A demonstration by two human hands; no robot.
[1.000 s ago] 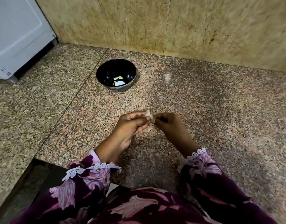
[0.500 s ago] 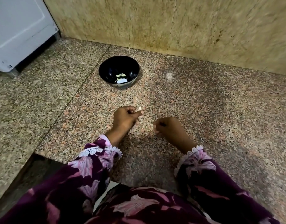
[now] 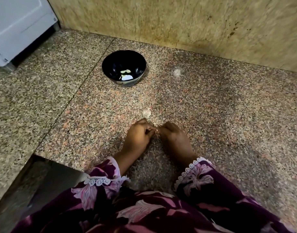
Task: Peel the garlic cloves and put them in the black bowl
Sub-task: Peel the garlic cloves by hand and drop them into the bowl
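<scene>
Both hands meet low on the speckled granite counter (image 3: 220, 106), knuckles up and fingertips drawn in toward each other; the left hand (image 3: 137, 137) has its fingers curled under, the right hand (image 3: 173, 137) likewise, and the two touch at the fingertips; a small pale bit shows right where they meet, too small and blurred to name, so whether they pinch a garlic clove there I cannot tell. Just beyond the hands, apart from them, a scrap of papery garlic skin (image 3: 146, 112) lies on the stone. Farther back and a touch to the left sits the black bowl (image 3: 109, 68), upright, well apart from the hands; a few pale peeled cloves (image 3: 125, 71) lie at its bottom, with a bright reflection beside them.

The counter is pinkish-grey granite with a thin seam running diagonally past the bowl's left side; a whitish smudge (image 3: 176, 72) marks the stone to the right of the bowl. Behind, a yellowish mottled stone wall (image 3: 178, 22) rises from the counter's back edge, with dark specks at its right; a white appliance (image 3: 18, 26) stands at the far left corner. At the near left the counter drops away into shadow; floral purple sleeves with white lace cuffs (image 3: 99, 181) fill the foreground.
</scene>
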